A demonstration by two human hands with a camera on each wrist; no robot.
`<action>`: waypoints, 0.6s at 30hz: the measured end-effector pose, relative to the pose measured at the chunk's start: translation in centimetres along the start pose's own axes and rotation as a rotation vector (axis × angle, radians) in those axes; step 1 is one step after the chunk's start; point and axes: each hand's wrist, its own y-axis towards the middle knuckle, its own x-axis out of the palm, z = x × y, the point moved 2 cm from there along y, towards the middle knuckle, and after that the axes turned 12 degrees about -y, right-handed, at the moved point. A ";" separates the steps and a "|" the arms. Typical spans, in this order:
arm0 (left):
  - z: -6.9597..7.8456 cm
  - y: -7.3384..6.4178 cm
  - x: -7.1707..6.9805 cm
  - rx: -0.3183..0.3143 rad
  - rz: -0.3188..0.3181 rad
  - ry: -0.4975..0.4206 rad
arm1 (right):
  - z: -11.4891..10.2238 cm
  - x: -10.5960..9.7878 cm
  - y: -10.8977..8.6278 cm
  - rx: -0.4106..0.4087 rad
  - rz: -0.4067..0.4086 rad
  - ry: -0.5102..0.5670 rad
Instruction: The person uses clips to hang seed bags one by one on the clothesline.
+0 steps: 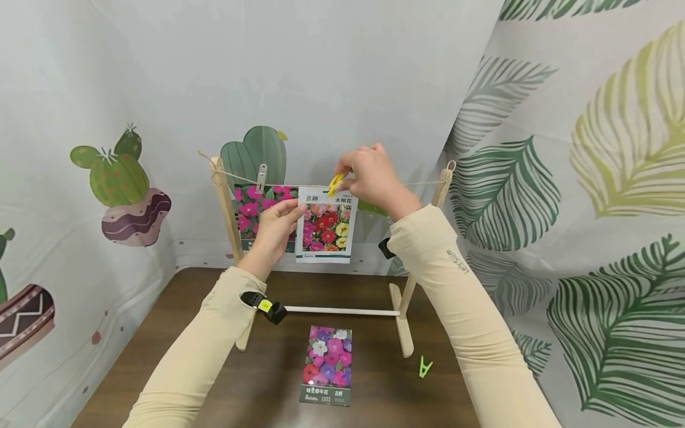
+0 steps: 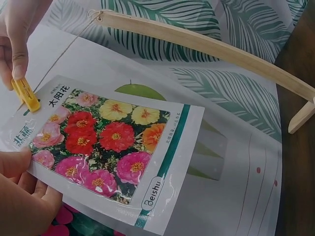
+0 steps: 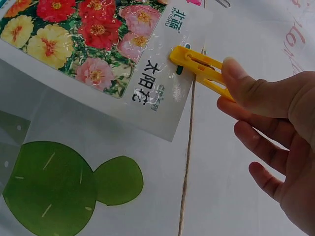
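My left hand (image 1: 277, 229) pinches the left edge of a white seed packet (image 1: 326, 258) with red, pink and yellow flowers, held upright against the twine (image 3: 186, 172). Between thumb and finger, my right hand (image 1: 371, 175) grips a yellow clothespin (image 3: 202, 69) at the packet's top edge, over the twine. The clothespin's tip (image 2: 32, 104) lies across the packet's printed top strip. Behind my left hand, a magenta-flower packet (image 1: 248, 217) hangs from the twine by a clear clothespin (image 1: 261, 178).
A wooden frame (image 1: 227, 208) carries the twine, its white crossbar (image 1: 342, 311) low down. In front of it on the brown table (image 1: 214, 380) lie a packet with pink and purple flowers (image 1: 329, 362) and a green clothespin (image 1: 424, 367). A patterned curtain (image 1: 342, 71) stands behind.
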 end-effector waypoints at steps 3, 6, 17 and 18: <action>-0.1 0.0 0.0 0.001 0.000 -0.002 | -0.2 0.1 0.1 0.000 -0.017 0.001; -0.1 -0.1 0.1 0.002 0.003 -0.010 | -0.4 0.1 0.1 -0.001 -0.030 -0.005; -0.4 0.0 0.1 0.000 0.016 -0.021 | -0.9 0.1 0.1 0.010 -0.106 -0.046; -0.4 0.0 0.1 -0.001 0.020 -0.017 | -1.0 0.1 0.1 0.009 -0.113 -0.050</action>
